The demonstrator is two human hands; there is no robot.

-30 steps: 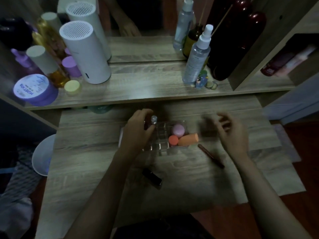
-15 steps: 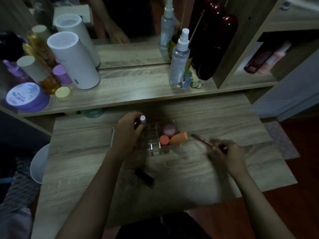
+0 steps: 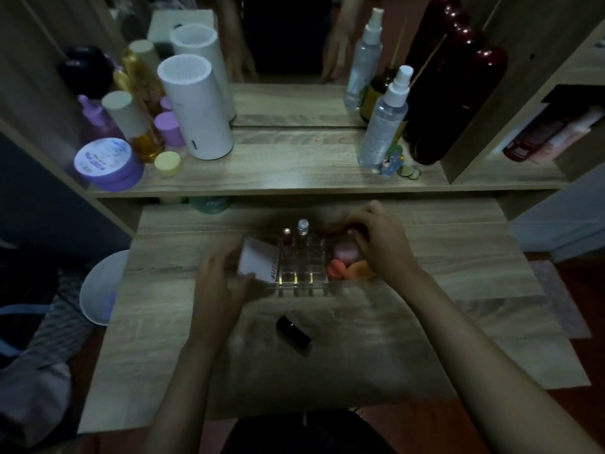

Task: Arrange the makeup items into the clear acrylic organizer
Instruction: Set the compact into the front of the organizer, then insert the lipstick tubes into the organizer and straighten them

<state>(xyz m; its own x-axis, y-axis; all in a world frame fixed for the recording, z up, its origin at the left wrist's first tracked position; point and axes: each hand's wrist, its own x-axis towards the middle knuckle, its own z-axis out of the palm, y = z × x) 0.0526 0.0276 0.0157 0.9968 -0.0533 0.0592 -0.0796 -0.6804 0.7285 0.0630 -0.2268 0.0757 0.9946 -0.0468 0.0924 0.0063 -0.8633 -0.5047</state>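
The clear acrylic organizer (image 3: pixel 302 279) stands mid-table. A white palette box (image 3: pixel 258 261) lies tilted in its left section. Two small capped bottles (image 3: pixel 303 227) stand upright in the back grid slots. A pink sponge (image 3: pixel 346 251), a red one (image 3: pixel 337 269) and an orange one (image 3: pixel 361 269) fill the right section. My right hand (image 3: pixel 384 244) hovers over the back right corner, fingers pinched on a slim dark reddish pencil (image 3: pixel 337 228), mostly hidden. My left hand (image 3: pixel 217 281), blurred, is beside the palette with fingers apart, thumb at its near corner. A black lipstick tube (image 3: pixel 293 332) lies on the table in front.
A raised shelf behind holds a white cylinder (image 3: pixel 196 109), a purple jar (image 3: pixel 106 163), a spray bottle (image 3: pixel 386 119) and a dark red bottle (image 3: pixel 448 103), with a mirror behind them. A pale round stool (image 3: pixel 100 286) sits left of the table.
My right hand picked up the slim pencil from the table and carried it to the organizer's back right. My left hand let go of the small bottle and drew back left, uncovering the palette.
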